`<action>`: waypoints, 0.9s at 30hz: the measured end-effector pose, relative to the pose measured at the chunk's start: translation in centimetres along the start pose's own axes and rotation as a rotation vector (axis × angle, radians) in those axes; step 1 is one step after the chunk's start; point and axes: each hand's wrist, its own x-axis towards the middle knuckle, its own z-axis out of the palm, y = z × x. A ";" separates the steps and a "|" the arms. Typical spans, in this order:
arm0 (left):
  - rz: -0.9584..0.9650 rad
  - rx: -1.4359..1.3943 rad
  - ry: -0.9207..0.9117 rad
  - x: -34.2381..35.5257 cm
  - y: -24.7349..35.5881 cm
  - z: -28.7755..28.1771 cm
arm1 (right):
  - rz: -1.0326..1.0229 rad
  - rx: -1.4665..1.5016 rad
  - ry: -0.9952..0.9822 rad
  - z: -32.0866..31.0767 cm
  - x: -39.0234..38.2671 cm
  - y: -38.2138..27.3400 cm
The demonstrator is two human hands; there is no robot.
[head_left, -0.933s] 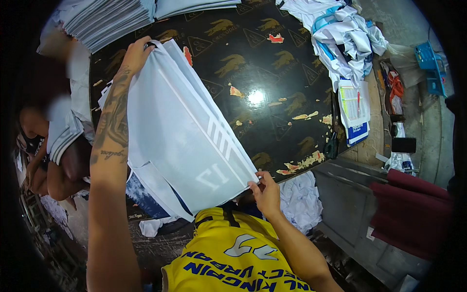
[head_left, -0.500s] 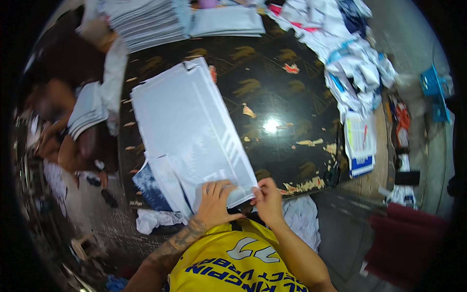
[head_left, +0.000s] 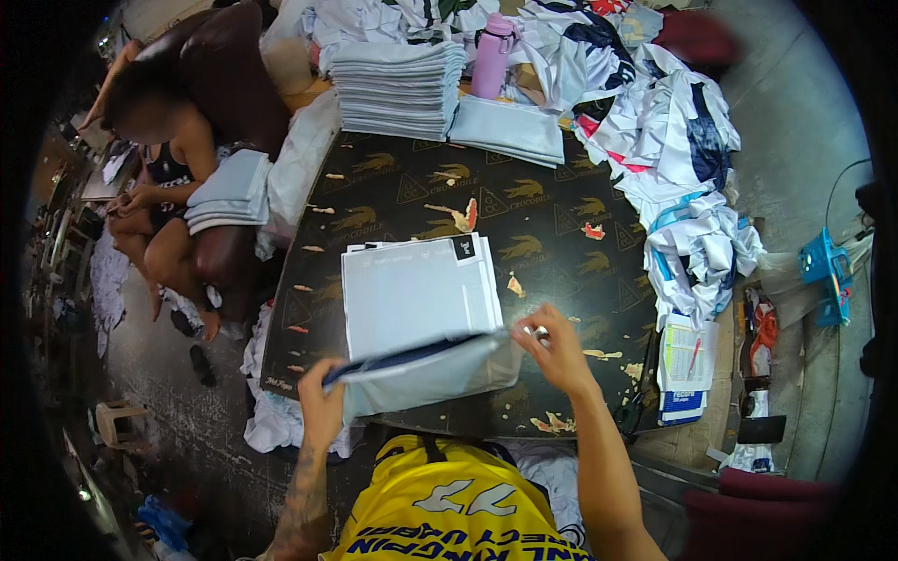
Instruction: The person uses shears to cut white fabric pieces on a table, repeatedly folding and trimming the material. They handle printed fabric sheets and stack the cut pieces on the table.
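Note:
A pale grey-white stack of fabric panels (head_left: 412,294) lies on the dark tabletop in front of me, with a small black patch at its upper right corner. Its near part is raised as a fold (head_left: 435,374), and a dark blue inner face shows along the fold's upper edge. My left hand (head_left: 321,397) is closed on the left end of that edge, its fingertips partly hidden by the cloth. At the right end, my right hand (head_left: 554,344) pinches the corner between thumb and fingers.
Neat folded fabric stacks (head_left: 398,89) and a pink bottle (head_left: 493,56) stand along the far edge. Crumpled white cloth (head_left: 692,243) piles up at the right, above a notebook (head_left: 687,360). A seated person (head_left: 173,159) is at the left, beside folded panels (head_left: 229,187).
The panels were spread long and slanted; now they are folded shorter and squarer. My hands have moved apart to the two ends of the raised edge. The view has shifted.

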 end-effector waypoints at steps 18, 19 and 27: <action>0.193 0.521 -0.234 23.5 -2.1 6.1 | 0.202 -0.067 0.396 7.2 17.2 2.6; 0.189 0.666 -0.253 24.1 -1.6 7.1 | 0.088 -0.050 0.483 7.6 16.0 2.3; 0.592 0.335 -0.476 26.3 2.1 22.1 | 1.315 0.762 0.623 12.0 -2.8 2.1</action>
